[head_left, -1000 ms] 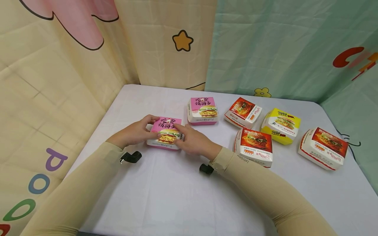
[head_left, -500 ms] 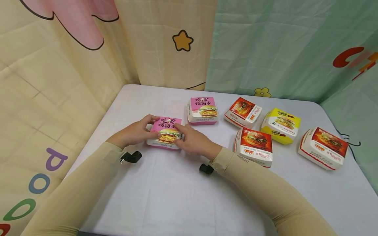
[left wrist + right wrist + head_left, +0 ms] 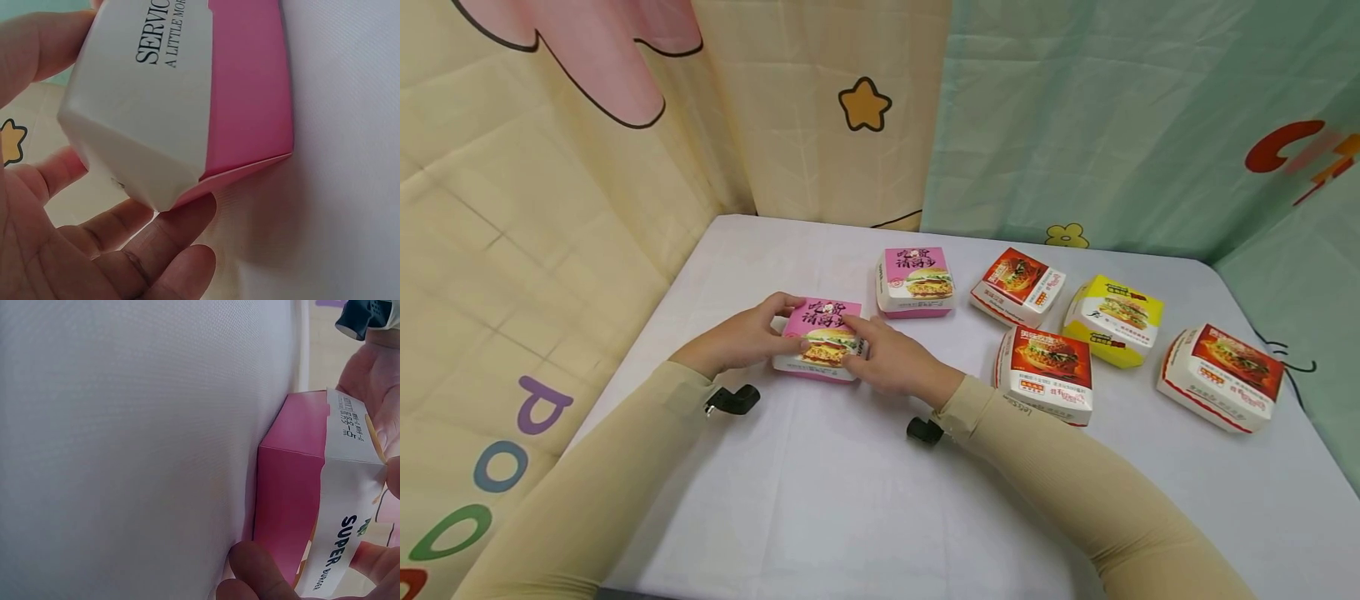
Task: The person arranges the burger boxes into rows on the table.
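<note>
A pink and white burger box (image 3: 824,321) rests closed on the white table, a burger picture and dark lettering on its lid. My left hand (image 3: 747,335) holds its left side, with the thumb on the lid and fingers around the back corner. In the left wrist view, fingertips touch the white and pink side of the burger box (image 3: 150,94). From the right, my right hand (image 3: 897,357) grips the same box, thumb near the front corner and a finger on the lid. The right wrist view shows the pink base of the burger box (image 3: 290,500) against the tablecloth.
Behind stands a second pink burger box (image 3: 916,282). To the right are a red-topped box (image 3: 1018,286), another red-topped box (image 3: 1045,373), a yellow box (image 3: 1113,320) and a third red-topped box (image 3: 1222,377). Printed curtains (image 3: 820,167) border the table (image 3: 820,500).
</note>
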